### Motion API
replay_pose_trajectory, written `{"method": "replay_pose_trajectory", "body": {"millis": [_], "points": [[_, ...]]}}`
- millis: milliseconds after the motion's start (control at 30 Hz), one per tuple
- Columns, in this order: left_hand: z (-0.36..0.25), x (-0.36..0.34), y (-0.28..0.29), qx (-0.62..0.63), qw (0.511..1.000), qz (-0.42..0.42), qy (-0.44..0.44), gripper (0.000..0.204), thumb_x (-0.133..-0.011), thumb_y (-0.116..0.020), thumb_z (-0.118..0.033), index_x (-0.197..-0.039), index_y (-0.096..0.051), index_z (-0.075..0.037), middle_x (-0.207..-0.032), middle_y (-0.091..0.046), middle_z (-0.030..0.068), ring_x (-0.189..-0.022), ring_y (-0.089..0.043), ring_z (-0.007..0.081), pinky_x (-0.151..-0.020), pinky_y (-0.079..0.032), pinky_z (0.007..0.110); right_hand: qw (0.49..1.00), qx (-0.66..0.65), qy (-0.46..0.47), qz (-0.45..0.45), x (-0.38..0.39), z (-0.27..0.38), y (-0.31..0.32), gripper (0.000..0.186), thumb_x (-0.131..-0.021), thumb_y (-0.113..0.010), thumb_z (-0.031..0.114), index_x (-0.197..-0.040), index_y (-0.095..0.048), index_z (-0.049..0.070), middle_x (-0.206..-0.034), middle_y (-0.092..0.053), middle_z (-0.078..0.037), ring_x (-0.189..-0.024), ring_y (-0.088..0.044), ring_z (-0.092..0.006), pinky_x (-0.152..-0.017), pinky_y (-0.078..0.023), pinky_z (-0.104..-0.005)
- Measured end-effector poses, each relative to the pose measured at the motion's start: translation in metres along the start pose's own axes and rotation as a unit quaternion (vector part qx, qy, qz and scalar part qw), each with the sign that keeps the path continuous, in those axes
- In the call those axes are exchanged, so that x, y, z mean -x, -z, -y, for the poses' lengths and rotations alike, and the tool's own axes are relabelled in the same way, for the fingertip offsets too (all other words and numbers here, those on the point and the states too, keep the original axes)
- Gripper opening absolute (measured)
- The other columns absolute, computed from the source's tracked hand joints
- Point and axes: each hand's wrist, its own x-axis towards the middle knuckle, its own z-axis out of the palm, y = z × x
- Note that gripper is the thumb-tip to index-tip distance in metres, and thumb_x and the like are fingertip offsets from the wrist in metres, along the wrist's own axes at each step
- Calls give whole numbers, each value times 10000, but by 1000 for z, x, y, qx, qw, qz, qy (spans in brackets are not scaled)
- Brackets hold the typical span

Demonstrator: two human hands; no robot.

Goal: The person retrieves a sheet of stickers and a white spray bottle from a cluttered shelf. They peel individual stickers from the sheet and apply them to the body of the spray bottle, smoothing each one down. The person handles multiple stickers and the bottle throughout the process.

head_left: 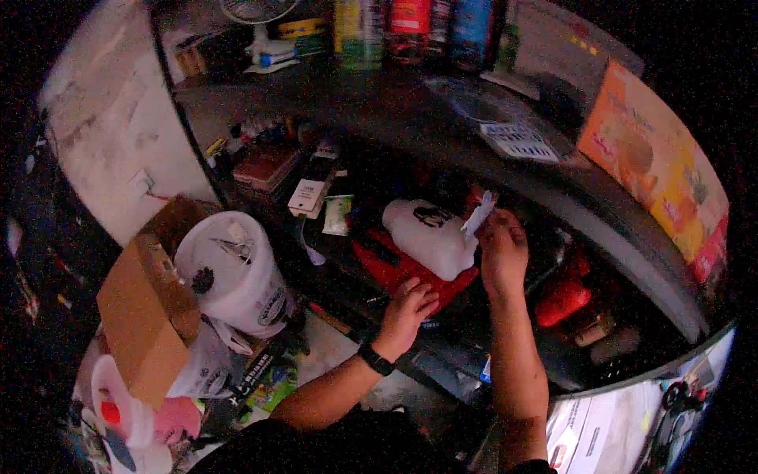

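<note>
A full white plastic bag (430, 241) with a dark print lies on a red case or folded cloth (371, 257) on the lower shelf. I cannot make out which the red thing is. My right hand (505, 251) pinches the bag's gathered, crumpled top (480, 213) at its right end. At the near edge of the red thing is my left hand (404, 314), its fingers slightly bent and apart, gripping nothing that I can see. A dark watch sits on that wrist. What the bag contains is hidden.
On the left stand a white bucket (272, 296) and an open cardboard box (138, 316). Small boxes (308, 196) lie deeper on the shelf. Above it runs a dark upper shelf (379, 103) with bottles (409, 31) and an orange carton (655, 166). A red object (564, 302) lies at right.
</note>
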Motion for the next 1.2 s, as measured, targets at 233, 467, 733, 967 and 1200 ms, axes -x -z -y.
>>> {"method": "replay_pose_trajectory", "body": {"millis": [233, 467, 733, 967, 1200], "points": [[-27, -48, 13, 258, 966, -22, 8, 348, -892, -599, -356, -1121, -539, -101, -1150, -573, 124, -1081, -552, 314, -1006, -447, 451, 887, 414, 197, 59, -39, -48, -5, 404, -860, -619, 185, -1241, -557, 62, -1246, -559, -229, -1121, -543, -416, -1010, -409, -470], [-39, -73, 5, 68, 995, -62, -25, 305, -941, -556, -262, -1194, -541, -92, -1222, -562, 84, -1059, -562, 235, -908, -531, 414, 866, 444, 225, 46, -27, -40, -37, 293, -964, -454, 121, -1217, -521, -10, -1267, -576, -187, -1122, -570, -344, -921, -439, -380], [-57, -51, -28, -56, 980, -107, -158, 290, -886, -592, -87, -1159, -494, -72, -1117, -570, 49, -987, -551, 184, -865, -453, 317, 941, 289, 173, -32, -20, -78, 17, 222, -956, -481, 125, -1147, -533, 24, -1072, -599, -95, -975, -604, -205, -797, -502, -310], [-83, -18, -16, -268, 925, -62, -263, 351, -894, -597, -108, -1224, -484, -80, -1098, -600, 58, -968, -585, 188, -838, -495, 326, 992, 52, 68, -92, 44, -15, 18, 238, -808, -652, 123, -1020, -598, 30, -976, -627, -126, -893, -606, -313, -766, -497, -374], [-92, 6, 30, 57, 998, -20, 28, 288, -947, -502, -205, -1176, -578, -46, -1190, -629, 122, -1035, -625, 263, -959, -468, 413, 995, -71, -44, -61, 117, 29, 24, 223, -965, -453, 243, -1035, -537, 49, -1060, -620, -92, -963, -600, -230, -860, -499, -428]]}}
